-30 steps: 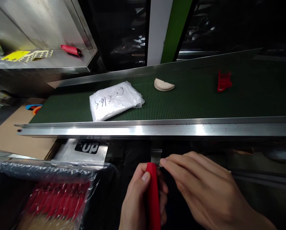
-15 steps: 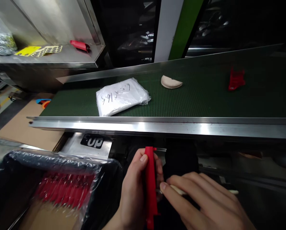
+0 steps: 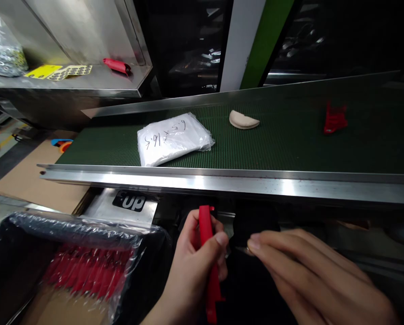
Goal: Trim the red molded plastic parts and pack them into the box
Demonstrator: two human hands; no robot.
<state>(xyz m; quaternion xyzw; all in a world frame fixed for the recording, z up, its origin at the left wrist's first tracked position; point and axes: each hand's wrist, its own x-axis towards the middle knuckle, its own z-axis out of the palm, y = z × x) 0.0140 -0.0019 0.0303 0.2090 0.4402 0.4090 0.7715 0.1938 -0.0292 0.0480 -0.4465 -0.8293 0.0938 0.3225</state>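
My left hand (image 3: 195, 271) is closed around a long red plastic piece (image 3: 208, 262) held upright below the conveyor's steel edge. My right hand (image 3: 310, 275) is beside it on the right, its fingertips pinched on a small thin object (image 3: 241, 249) that I cannot make out. The fingertips of both hands nearly meet. On the green conveyor belt (image 3: 283, 144) lie a white plastic bag with handwriting (image 3: 173, 139), a beige half-round piece (image 3: 243, 120) and a small red part (image 3: 334, 118).
A plastic-lined box of red pieces (image 3: 83, 271) sits at lower left. A steel shelf (image 3: 86, 83) at upper left holds yellow sticker sheets (image 3: 58, 71), a bag (image 3: 0, 52) and another red piece (image 3: 117, 66). Cardboard (image 3: 35, 180) lies on the floor at left.
My right hand dropped from the red piece's top to its middle, then drew slightly away to the right. My left hand shifted its grip, thumb now across the red piece.
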